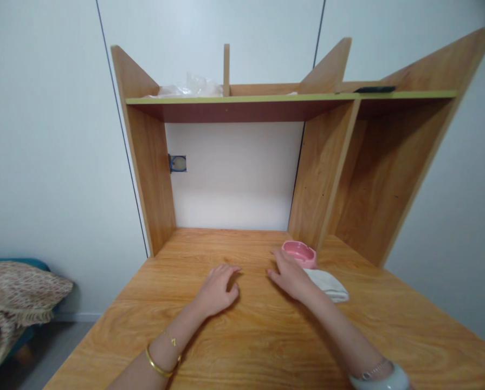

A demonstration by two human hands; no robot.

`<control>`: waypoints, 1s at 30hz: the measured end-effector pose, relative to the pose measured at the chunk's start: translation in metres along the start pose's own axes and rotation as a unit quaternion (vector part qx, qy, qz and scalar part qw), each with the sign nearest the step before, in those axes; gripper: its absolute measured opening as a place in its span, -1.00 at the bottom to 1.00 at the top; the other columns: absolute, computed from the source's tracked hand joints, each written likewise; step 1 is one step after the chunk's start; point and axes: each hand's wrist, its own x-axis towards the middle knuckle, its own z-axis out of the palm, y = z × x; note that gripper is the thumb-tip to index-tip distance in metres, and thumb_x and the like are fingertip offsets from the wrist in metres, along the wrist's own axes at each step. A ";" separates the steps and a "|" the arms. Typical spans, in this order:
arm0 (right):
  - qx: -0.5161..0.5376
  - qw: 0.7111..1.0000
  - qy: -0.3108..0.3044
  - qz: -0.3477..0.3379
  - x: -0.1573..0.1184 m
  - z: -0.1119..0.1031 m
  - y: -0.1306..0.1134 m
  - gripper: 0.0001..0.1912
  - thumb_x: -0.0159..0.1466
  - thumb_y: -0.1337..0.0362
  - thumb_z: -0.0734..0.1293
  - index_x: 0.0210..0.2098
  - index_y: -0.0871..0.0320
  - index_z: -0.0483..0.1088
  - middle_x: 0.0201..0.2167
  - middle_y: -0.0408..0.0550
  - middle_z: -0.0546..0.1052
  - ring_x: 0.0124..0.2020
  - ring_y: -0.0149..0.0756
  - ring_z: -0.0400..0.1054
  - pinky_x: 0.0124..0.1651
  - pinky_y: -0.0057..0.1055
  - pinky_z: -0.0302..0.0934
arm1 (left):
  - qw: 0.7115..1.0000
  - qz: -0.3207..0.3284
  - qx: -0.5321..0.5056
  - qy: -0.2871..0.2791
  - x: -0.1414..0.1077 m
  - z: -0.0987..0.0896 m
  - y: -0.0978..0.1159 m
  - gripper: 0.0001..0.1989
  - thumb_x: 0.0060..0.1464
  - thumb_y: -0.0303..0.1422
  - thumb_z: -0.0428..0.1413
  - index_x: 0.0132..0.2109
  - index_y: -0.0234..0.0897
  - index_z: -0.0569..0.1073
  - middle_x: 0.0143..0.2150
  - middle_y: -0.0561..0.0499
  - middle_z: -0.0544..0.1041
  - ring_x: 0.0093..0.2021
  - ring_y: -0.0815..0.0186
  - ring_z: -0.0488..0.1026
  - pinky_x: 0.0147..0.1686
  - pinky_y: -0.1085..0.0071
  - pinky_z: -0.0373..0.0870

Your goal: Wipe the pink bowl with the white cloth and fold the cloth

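Note:
My left hand (pixel 218 290) is over the middle of the wooden desk (pixel 234 346), fingers apart and lightly bent, with nothing in it. To its right, my right hand (pixel 289 275) is open too, its fingers spread and pointing away from me. Just beyond that hand sits a pink ashtray (pixel 309 259), with notches in its rim; the fingers partly overlap its left side. Whether they touch it I cannot tell. A folded white cloth (pixel 328 284) lies in front of the ashtray, partly hidden behind my right hand and wrist.
A wooden shelf unit (pixel 150 179) rises from the back of the desk, with upright panels at left and right. Clear plastic wrapping (pixel 193 86) and a dark flat object (pixel 374 89) lie on its upper shelf. An uncovered wall socket box (pixel 178 163) shows behind. A patterned blanket (pixel 23 287) is at far left.

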 end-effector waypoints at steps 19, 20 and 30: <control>0.166 0.977 -0.126 -0.054 -0.006 0.057 -0.027 -0.29 0.20 0.02 0.08 0.16 0.43 0.01 0.21 0.21 0.03 0.24 -0.18 -0.19 0.23 -0.26 -0.26 | 0.991 -0.079 0.050 -0.098 -0.001 0.000 -0.017 -0.34 0.12 -0.04 -0.29 0.25 -0.34 -0.09 0.28 -0.09 -0.11 0.27 0.26 -0.17 0.19 0.25 -0.21; 0.166 0.975 -0.132 -0.060 -0.007 0.057 -0.026 -0.28 0.20 0.00 0.07 0.17 0.43 0.00 0.21 0.20 0.02 0.24 -0.18 -0.20 0.24 -0.26 -0.28 | 0.990 -0.085 0.048 -0.103 -0.001 -0.001 -0.017 -0.33 0.11 -0.02 -0.30 0.26 -0.34 -0.12 0.29 -0.09 -0.13 0.27 0.26 -0.18 0.19 0.24 -0.21; 0.159 0.972 -0.153 -0.080 -0.009 0.051 -0.023 -0.25 0.20 -0.05 0.04 0.19 0.42 -0.04 0.22 0.20 -0.02 0.25 -0.19 -0.23 0.24 -0.26 -0.31 | 0.980 -0.095 0.064 -0.162 -0.004 -0.005 -0.017 -0.27 0.09 0.04 -0.36 0.26 -0.38 -0.13 0.28 -0.12 -0.13 0.27 0.25 -0.22 0.19 0.20 -0.30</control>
